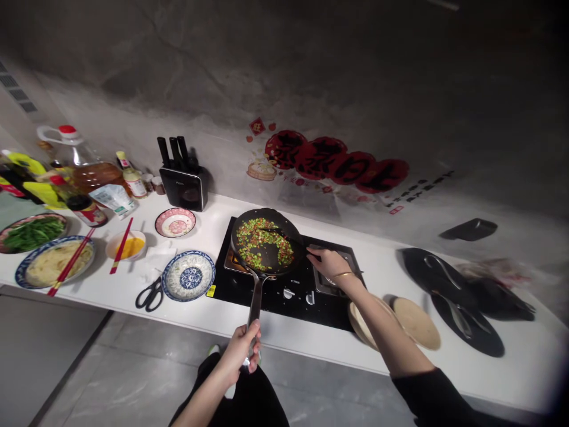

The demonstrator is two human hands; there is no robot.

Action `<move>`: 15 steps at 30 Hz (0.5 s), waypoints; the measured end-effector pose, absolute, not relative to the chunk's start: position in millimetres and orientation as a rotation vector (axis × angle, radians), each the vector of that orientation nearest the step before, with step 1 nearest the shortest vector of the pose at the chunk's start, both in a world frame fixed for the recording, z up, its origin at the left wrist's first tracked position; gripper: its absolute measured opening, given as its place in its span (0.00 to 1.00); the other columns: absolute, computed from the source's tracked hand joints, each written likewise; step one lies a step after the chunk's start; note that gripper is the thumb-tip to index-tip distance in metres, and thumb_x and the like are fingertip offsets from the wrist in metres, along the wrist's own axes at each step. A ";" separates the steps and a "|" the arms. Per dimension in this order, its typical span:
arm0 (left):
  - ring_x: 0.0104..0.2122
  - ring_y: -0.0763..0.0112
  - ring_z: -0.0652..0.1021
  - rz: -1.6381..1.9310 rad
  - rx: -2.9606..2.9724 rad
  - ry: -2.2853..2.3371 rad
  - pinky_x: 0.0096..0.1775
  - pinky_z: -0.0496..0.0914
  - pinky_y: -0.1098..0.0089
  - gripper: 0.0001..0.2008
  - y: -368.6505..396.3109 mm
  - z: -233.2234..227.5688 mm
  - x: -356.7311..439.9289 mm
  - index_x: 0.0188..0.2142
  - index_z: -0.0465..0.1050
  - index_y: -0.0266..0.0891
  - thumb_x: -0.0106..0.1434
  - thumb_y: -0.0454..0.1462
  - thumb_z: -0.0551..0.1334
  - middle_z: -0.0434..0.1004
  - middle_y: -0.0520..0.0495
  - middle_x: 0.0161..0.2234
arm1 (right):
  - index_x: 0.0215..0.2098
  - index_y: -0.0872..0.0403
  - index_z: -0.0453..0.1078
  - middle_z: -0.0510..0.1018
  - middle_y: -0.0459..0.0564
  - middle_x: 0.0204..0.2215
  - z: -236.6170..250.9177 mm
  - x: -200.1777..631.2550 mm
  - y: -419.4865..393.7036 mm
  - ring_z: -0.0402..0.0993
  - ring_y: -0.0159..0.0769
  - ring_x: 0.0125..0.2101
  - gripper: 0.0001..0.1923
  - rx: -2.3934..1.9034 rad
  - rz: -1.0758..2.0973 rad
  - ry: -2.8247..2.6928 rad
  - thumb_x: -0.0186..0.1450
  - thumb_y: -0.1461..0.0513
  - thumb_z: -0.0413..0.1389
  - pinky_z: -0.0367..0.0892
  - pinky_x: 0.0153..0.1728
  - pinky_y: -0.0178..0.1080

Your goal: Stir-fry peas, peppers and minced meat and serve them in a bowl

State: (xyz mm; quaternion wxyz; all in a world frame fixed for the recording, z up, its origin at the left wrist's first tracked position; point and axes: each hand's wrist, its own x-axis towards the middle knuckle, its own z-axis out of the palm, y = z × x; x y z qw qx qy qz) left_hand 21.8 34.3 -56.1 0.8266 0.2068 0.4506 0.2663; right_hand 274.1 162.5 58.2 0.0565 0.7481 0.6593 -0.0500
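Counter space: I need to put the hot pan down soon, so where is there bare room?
Bare white counter lies between the stove and the black lids, behind the round boards. A narrow front strip runs below the stove. Left of the stove it is crowded: patterned plate, scissors, bowls, chopsticks, bottles.

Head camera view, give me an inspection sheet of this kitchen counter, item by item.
Surface: white counter with a black gas hob set in it.
Job's things: frying pan of chopped green and red pieces on the hob; dark spatula in it.
Clutter: plates, bowls, red chopsticks, scissors, oil bottle, knife block at left; dark lids and round boards at right.
Hands: left hand grips the pan handle; right hand holds the spatula.
Cables: nothing seen.
Surroundings: grey wall with red sticker; grey tiled floor.
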 end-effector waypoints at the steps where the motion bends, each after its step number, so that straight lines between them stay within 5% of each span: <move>1: 0.08 0.81 0.60 0.565 0.442 0.965 0.10 0.50 0.78 0.25 34.1 -56.6 21.9 0.26 0.58 0.40 0.47 0.59 0.60 0.59 0.60 0.13 | 0.52 0.49 0.67 0.78 0.51 0.42 60.0 278.9 157.3 0.74 0.40 0.41 0.20 2.260 -0.182 2.012 0.63 0.58 0.47 0.67 0.41 0.38; 7: 0.07 0.82 0.59 0.561 0.464 1.002 0.09 0.49 0.78 0.25 32.3 -55.2 23.4 0.26 0.58 0.40 0.47 0.59 0.60 0.58 0.61 0.13 | 0.46 0.49 0.73 0.79 0.49 0.39 59.2 323.7 107.3 0.75 0.42 0.39 0.19 2.378 -0.519 2.175 0.58 0.55 0.51 0.68 0.39 0.39; 11: 0.07 0.83 0.57 0.595 0.502 1.031 0.09 0.49 0.78 0.26 30.2 -51.4 24.9 0.25 0.57 0.40 0.47 0.59 0.60 0.58 0.61 0.13 | 0.42 0.52 0.74 0.79 0.50 0.31 14.7 328.1 66.5 0.74 0.40 0.32 0.22 2.804 -0.989 2.188 0.55 0.49 0.53 0.68 0.30 0.37; 15: 0.07 0.84 0.56 0.587 0.533 1.089 0.09 0.49 0.78 0.27 28.4 -49.6 26.5 0.23 0.55 0.41 0.43 0.59 0.62 0.57 0.62 0.13 | 0.28 0.57 0.71 0.62 0.40 0.11 -48.1 297.3 34.3 0.58 0.27 0.14 0.25 3.148 -1.754 1.764 0.52 0.43 0.54 0.54 0.14 0.31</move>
